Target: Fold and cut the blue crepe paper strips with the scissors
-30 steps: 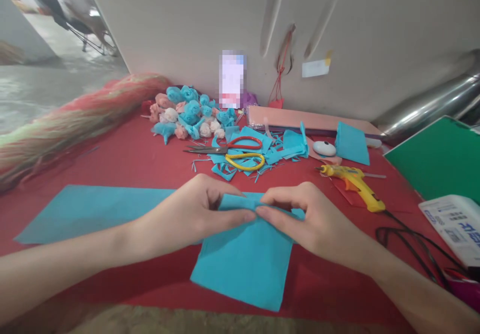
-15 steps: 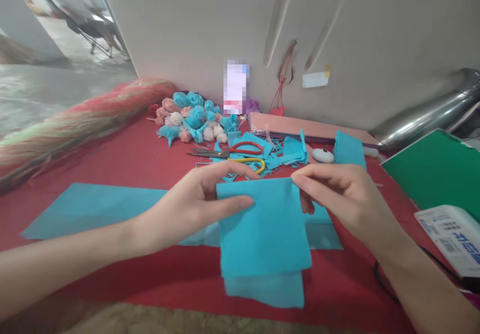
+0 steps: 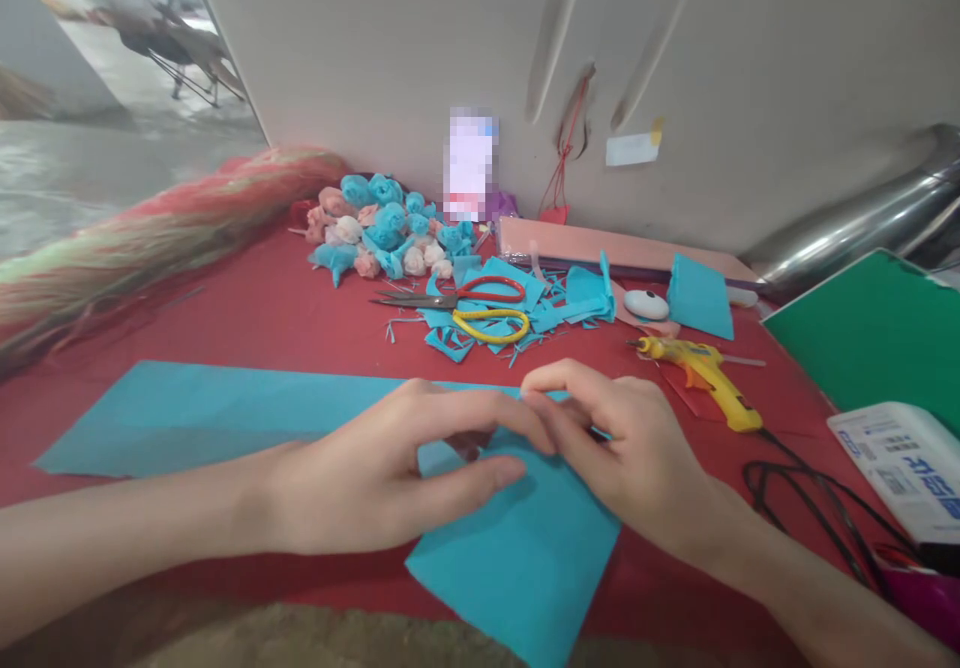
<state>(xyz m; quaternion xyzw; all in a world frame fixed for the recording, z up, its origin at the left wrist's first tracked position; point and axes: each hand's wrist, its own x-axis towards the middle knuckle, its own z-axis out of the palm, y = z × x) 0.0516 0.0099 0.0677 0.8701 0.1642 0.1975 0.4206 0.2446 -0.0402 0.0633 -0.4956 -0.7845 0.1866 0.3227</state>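
A square piece of blue crepe paper [image 3: 525,558] hangs tilted between my hands, one corner pointing down past the table's front edge. My right hand [image 3: 634,448] pinches its upper corner between thumb and fingertips. My left hand [image 3: 405,468] reaches in from the left, thumb in front of the paper and index fingertip at the top corner against the right fingers. Its other fingers are mostly hidden behind. Beneath both hands, a long strip of blue crepe paper [image 3: 225,408] lies flat on the red table surface [image 3: 247,318].
Beyond the hands lie scissors [image 3: 457,303] on blue paper scraps [image 3: 577,298], beside paper flowers [image 3: 386,228]. A yellow glue gun [image 3: 701,373] with a black cord lies right, near a white box [image 3: 900,468] and green board [image 3: 877,338]. A straw-like bundle [image 3: 150,218] borders the left.
The square of paper has turned from upright to slanted, its lower corner now nearer me. My right hand has shifted left and down, meeting the left fingertips; the glue gun is now uncovered.
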